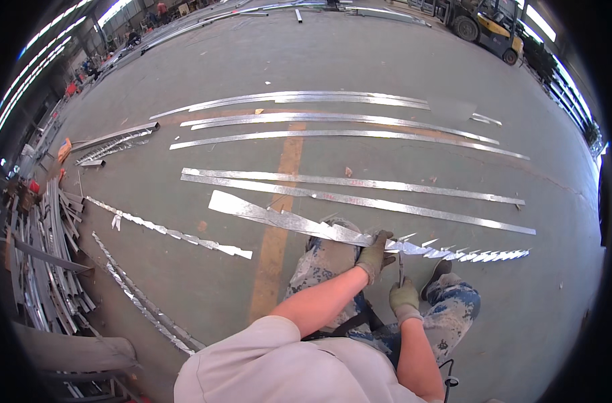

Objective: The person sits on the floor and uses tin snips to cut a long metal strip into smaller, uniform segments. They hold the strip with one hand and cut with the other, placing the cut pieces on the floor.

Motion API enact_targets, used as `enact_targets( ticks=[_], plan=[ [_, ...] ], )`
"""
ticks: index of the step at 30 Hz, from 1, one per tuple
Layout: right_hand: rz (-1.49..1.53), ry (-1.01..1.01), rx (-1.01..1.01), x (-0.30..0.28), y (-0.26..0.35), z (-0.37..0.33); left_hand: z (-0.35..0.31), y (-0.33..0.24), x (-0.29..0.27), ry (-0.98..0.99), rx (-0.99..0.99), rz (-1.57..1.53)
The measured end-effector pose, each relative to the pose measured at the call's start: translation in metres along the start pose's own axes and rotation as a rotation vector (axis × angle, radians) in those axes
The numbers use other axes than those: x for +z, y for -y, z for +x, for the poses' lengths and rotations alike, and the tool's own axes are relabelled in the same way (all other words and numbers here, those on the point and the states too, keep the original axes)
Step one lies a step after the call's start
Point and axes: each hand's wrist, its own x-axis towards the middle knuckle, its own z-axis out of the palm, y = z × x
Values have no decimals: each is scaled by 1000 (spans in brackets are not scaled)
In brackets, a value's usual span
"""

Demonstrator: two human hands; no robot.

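A long, shiny sheet-metal strip (279,218) lies across in front of my knees. Toward the right its edge turns into a row of bent, pointed teeth (480,255). My left hand (374,254), in a greenish work glove, is closed around the strip just left of the toothed part. Below the strip, my gloved right hand (404,299) is closed on a slim dark metal hand tool (400,266). Its tip reaches up to the strip where the teeth begin. Whether it is snips or pliers, I cannot tell.
Several flat metal strips (359,182) lie on the grey floor ahead. Toothed strips (171,232) lie to the left, beside a heap of metal offcuts (47,262). A dark metal channel (114,137) rests farther off. A yellow forklift (492,30) stands far right.
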Motion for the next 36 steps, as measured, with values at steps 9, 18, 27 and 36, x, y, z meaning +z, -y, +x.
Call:
enact_targets(
  ticks=[9, 18, 27, 36],
  plan=[
    [719, 484, 77, -9, -20, -7, -9, -11, -13, 88, 87, -7],
    [879, 524, -15, -16, -11, -19, -25, -18, -9, 165, 151, -87],
    [1000, 535, -90, 25, -27, 0, -25, -22, -2, 145, 137, -68],
    [991, 507, -116, 35, -28, 0, -25, -20, -6, 149, 136, -67]
  ],
)
